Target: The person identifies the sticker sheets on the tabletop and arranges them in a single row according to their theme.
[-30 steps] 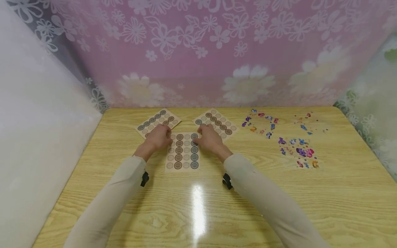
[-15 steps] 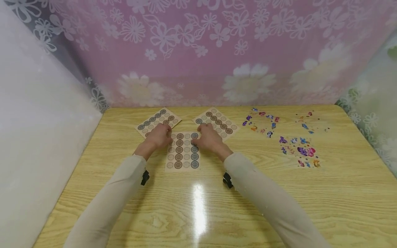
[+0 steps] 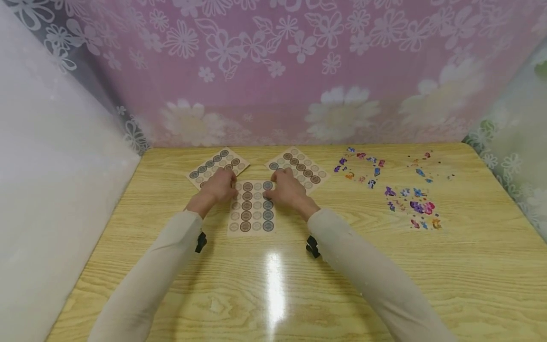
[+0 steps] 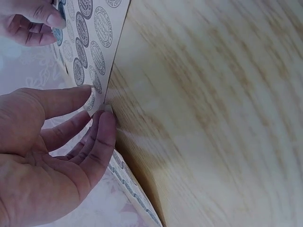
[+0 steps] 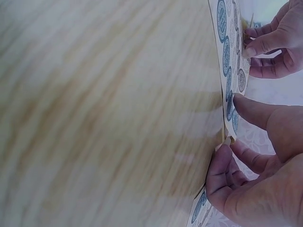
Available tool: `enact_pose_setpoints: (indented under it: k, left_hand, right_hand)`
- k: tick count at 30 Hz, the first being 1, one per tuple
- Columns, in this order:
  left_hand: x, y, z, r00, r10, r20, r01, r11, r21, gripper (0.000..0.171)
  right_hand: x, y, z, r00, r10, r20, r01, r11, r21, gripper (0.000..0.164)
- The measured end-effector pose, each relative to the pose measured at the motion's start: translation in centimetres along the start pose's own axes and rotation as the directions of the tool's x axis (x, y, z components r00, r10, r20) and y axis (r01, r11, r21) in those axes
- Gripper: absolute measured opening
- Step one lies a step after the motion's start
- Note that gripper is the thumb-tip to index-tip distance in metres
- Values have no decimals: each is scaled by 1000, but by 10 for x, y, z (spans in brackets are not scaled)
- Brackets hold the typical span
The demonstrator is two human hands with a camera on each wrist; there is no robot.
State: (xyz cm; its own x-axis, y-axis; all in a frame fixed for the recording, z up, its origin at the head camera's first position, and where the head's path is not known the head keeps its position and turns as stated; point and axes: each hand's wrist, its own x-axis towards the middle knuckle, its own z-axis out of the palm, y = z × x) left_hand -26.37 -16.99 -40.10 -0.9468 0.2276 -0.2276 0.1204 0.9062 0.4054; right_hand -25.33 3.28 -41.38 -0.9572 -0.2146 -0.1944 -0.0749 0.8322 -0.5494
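Observation:
A beige sheet of round stamp-like stickers (image 3: 257, 216) lies in front of me in the head view, with brown, pale and blue-grey circles in columns. My left hand (image 3: 217, 186) pinches its far left corner; in the left wrist view the thumb (image 4: 71, 99) rests on the printed face and the fingertips are at the edge. At the far right corner my right hand (image 3: 288, 188) pinches it likewise, thumb (image 5: 253, 111) over a blue circle. Behind the hands lie two similar slanted sheets, a left one (image 3: 210, 163) and a right one (image 3: 314, 172), each partly covered by a hand.
On the right of the wooden table (image 3: 273, 304) are small colourful stickers: a ring-shaped group (image 3: 376, 171), a sparse group (image 3: 420, 173) and a denser cluster (image 3: 420, 207). A pink flowered curtain (image 3: 273, 109) rises behind the table; a pale sheet (image 3: 64, 180) borders the left.

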Motion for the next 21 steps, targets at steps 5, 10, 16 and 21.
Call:
enact_pose_setpoints:
  k: [5,10,16,21]
  left_hand:
    - [-1,0,1,1000,-14,-3,14,1000,-12,34]
    - [-3,-1,0,1000,-15,-20,14,1000,-27,33]
    - [-5,-3,-2,999,17,-42,-20,998,-57,34]
    - [-9,-8,0,996,29,-79,-36,995,-90,34]
  right_hand:
    - [0,0,0,1000,3,-4,-3,1000,6,45]
    - [2,-1,1,1000,5,-4,-5,1000,14,46]
    - [2,-1,-1,1000,-1,-5,2,1000,16,46]
    - [2,2,-1,1000,-8,-17,8,999,42,38]
